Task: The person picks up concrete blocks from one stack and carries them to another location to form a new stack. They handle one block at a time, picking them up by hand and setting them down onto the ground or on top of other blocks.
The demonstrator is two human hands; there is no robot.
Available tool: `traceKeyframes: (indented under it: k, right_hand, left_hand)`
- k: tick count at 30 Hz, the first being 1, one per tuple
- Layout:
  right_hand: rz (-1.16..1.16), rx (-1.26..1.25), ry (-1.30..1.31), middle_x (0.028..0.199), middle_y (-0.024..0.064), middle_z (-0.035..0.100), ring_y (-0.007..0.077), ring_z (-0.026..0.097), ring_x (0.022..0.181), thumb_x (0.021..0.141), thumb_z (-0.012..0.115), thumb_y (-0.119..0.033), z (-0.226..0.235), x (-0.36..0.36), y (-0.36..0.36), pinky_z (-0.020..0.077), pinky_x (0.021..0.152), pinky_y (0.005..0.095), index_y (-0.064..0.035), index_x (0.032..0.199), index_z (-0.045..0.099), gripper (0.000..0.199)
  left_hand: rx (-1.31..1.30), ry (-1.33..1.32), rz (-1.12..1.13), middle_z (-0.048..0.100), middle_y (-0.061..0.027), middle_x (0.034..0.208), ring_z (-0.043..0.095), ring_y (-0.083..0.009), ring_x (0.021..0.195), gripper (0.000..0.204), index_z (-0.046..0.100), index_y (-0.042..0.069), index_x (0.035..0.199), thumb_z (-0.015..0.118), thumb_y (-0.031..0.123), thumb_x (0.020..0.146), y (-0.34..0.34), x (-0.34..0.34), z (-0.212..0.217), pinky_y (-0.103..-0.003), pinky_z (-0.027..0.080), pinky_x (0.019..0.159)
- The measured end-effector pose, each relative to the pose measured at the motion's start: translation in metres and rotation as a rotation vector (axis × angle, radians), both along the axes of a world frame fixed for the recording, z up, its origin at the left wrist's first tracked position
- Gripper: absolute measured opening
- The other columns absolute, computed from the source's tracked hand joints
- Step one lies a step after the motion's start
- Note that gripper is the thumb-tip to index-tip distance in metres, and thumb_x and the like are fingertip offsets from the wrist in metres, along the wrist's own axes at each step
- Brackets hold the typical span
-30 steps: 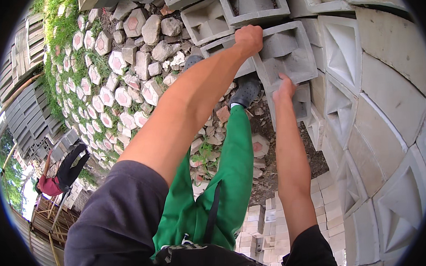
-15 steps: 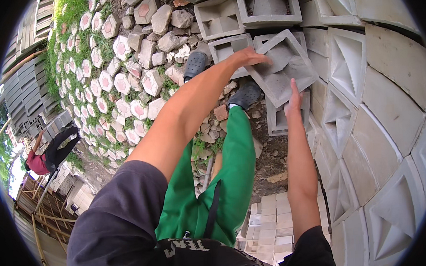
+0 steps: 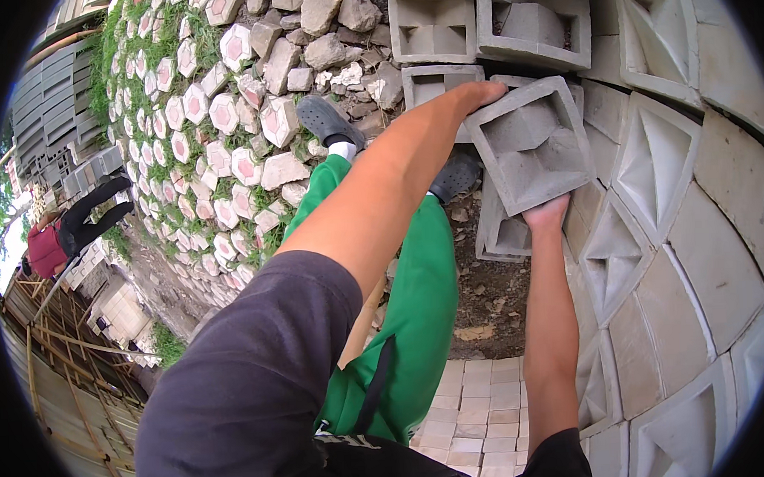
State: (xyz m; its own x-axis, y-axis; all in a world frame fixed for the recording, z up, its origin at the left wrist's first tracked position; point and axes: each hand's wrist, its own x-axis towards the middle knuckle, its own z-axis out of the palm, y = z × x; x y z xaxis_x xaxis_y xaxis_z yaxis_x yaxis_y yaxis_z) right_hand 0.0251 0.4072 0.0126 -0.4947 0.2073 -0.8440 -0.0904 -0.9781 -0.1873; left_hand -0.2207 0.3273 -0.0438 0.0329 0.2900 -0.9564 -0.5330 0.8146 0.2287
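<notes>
A square grey concrete vent block (image 3: 525,166), with a recessed, angled hollow, is held tilted between both my hands. My left hand (image 3: 483,94) is closed on its far left edge, the fingers partly hidden behind it. Around the near lower edge wraps my right hand (image 3: 548,213), its thumb out of sight. A similar block (image 3: 503,235) stands on the dirt below, partly covered by the held one. Just beyond are another hollow block (image 3: 426,83) and two more, a smaller block (image 3: 434,55) and a larger block (image 3: 538,54).
A stacked wall of pale blocks (image 3: 639,270) rises along my right. Rubble stones (image 3: 285,64) and hexagonal pavers (image 3: 195,106) in grass lie left of my clogs (image 3: 330,121). Pale tiles (image 3: 474,405) cover ground near me. Another person (image 3: 58,240) is far left.
The held block has turned from a diamond slant to a squarer angle. My right hand has shifted from its side to its near lower edge. My left foot has moved left.
</notes>
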Motion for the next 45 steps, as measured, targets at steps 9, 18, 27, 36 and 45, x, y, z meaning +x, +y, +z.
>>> traceKeyframes:
  k: [9, 18, 27, 36, 45]
  right_hand:
    - [-0.019, 0.106, -0.145, 0.141, 0.0111, 0.044, 0.0342, 0.04, 0.129, 0.094, 0.03, -0.054, -0.005, 0.041, -0.014, 0.0318, 0.108, 0.0489, -0.0124, 0.14, 0.039, 0.063]
    - [0.389, 0.175, -0.416, 0.13, 0.0106, 0.052, 0.0279, 0.052, 0.117, 0.097, 0.039, -0.044, 0.062, 0.024, -0.137, 0.0448, 0.098, 0.0432, -0.0089, 0.137, 0.041, 0.053]
    - [0.781, 0.303, -0.322, 0.128, 0.0104, 0.053, 0.0257, 0.053, 0.114, 0.097, 0.039, -0.044, 0.152, -0.159, -0.262, 0.0455, 0.096, 0.0416, -0.0075, 0.136, 0.042, 0.054]
    - [1.193, 0.532, -0.022, 0.126, 0.0102, 0.054, 0.0236, 0.054, 0.111, 0.098, 0.038, -0.044, 0.277, -0.376, -0.368, 0.0462, 0.095, 0.04, -0.0061, 0.135, 0.043, 0.054]
    - [1.542, 0.524, 0.36, 0.124, 0.0101, 0.055, 0.0214, 0.056, 0.108, 0.098, 0.037, -0.045, 0.393, -0.533, -0.497, 0.0469, 0.093, 0.0384, -0.0046, 0.134, 0.044, 0.054]
  left_hand:
    - [-0.057, 0.261, -0.061, 0.05, -0.0251, 0.133, 0.046, -0.0371, 0.126, 0.079, 0.055, -0.005, 0.125, 0.039, 0.062, 0.086, -0.041, 0.058, 0.025, -0.039, 0.035, 0.105]
    - [-0.048, 0.053, 0.614, 0.054, -0.0231, 0.129, 0.049, -0.0329, 0.121, 0.084, 0.05, -0.004, 0.13, 0.03, 0.067, 0.09, -0.278, 0.135, 0.098, -0.038, 0.034, 0.102]
    - [-0.169, 0.082, 0.79, 0.05, -0.0222, 0.133, 0.047, -0.0327, 0.122, 0.084, 0.049, -0.003, 0.131, 0.029, 0.067, 0.089, -0.427, -0.006, 0.25, -0.038, 0.032, 0.103]
    - [0.019, 0.469, 1.236, 0.061, -0.0188, 0.115, 0.054, -0.0256, 0.108, 0.062, 0.058, -0.002, 0.118, 0.034, 0.051, 0.096, -0.553, -0.089, 0.319, -0.037, 0.037, 0.096]
    - [0.112, 0.171, 2.083, 0.061, -0.0087, 0.117, 0.054, -0.0179, 0.106, 0.051, 0.058, 0.002, 0.123, 0.037, 0.041, 0.098, -0.632, -0.135, 0.464, -0.032, 0.041, 0.092]
